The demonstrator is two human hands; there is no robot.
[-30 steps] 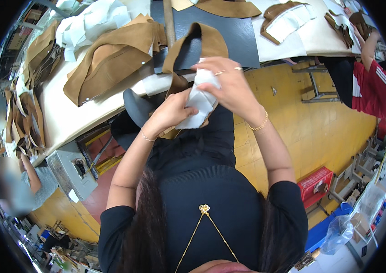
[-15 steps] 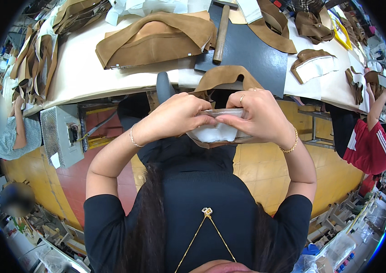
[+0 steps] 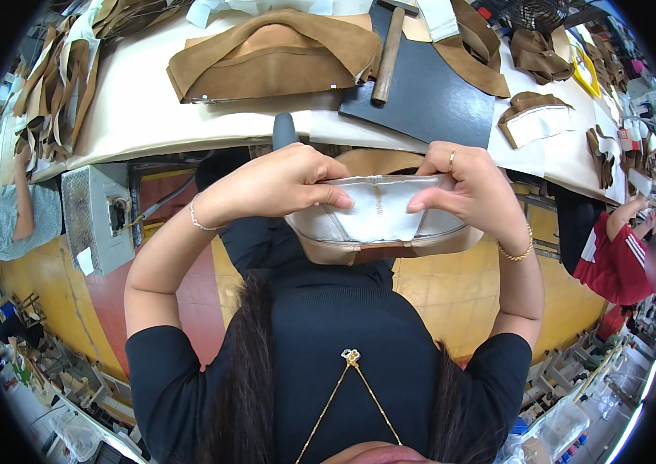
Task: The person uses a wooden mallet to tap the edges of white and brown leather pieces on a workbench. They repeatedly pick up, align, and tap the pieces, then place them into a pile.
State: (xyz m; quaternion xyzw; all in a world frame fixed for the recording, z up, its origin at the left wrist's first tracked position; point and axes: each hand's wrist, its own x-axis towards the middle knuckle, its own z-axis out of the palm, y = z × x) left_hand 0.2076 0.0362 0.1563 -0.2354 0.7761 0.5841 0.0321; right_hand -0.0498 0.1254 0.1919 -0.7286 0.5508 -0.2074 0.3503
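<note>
Stretched between my hands is a stitched brown leather piece with white backing, its white inner side toward me. My left hand pinches its upper edge at the left, thumb on the white side and fingers behind. At the right, my right hand grips the same edge in the same way. A seam runs down the middle of the backing, and a brown flap of the piece shows behind the edge. The fingertips behind the piece are hidden. A dark grey rounded post stands just beyond my left hand.
On the pale worktable lie a large folded brown leather piece, a dark board and a wooden-handled hammer. A smaller white-backed piece is at right. A metal box stands left below; people work at both sides.
My hands have moved apart, spreading the piece wide and turning more of its white backing toward me. Both hands keep their grip on its edge. My view has shifted slightly.
</note>
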